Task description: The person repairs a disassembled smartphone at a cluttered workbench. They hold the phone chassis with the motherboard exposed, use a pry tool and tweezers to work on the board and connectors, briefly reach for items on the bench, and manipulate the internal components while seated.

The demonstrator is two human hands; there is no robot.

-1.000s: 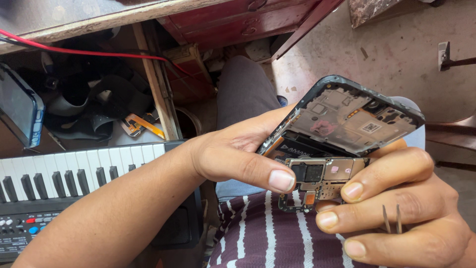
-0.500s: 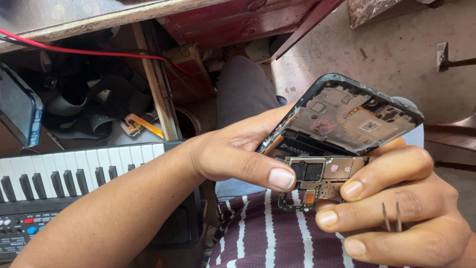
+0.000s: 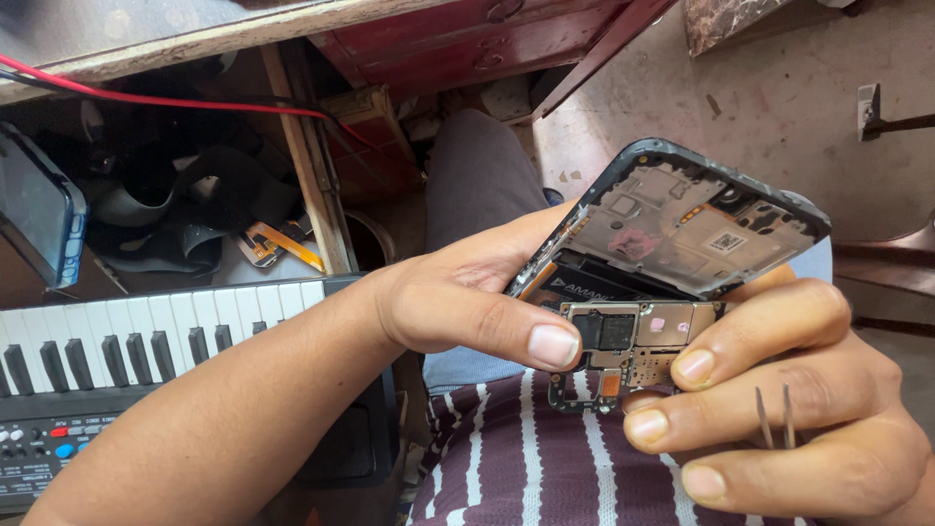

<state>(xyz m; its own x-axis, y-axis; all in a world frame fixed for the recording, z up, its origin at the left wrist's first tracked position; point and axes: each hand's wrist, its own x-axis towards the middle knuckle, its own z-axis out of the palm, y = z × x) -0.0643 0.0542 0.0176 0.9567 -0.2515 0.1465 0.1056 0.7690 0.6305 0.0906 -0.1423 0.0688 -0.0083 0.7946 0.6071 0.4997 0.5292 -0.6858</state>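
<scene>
In the head view we see our left hand (image 3: 458, 302) pinching the near edge of the dark, opened phone frame (image 3: 682, 219), thumb pressed flat on top beside the green circuit board (image 3: 623, 346) and the other fingers hidden underneath. Our right hand (image 3: 799, 409) closes on the same phone from the other side: its fingertips (image 3: 693, 365) press against the circuit board's edge, and the curled fingers also trap a pair of thin metal tweezers (image 3: 774, 417), whose two tips stick up just beside the board.

The phone frame is tilted, its exposed inside facing us, held above our lap and the maroon cloth with white stripes (image 3: 526, 458). Left of the phone, past our left forearm, lies a black electronic keyboard with white and black keys (image 3: 146, 341). Farther left of the phone a blue-edged handset (image 3: 39, 214) leans upright, and a red cable (image 3: 156, 97) runs above it, under the worn wooden bench edge (image 3: 195, 34).
</scene>
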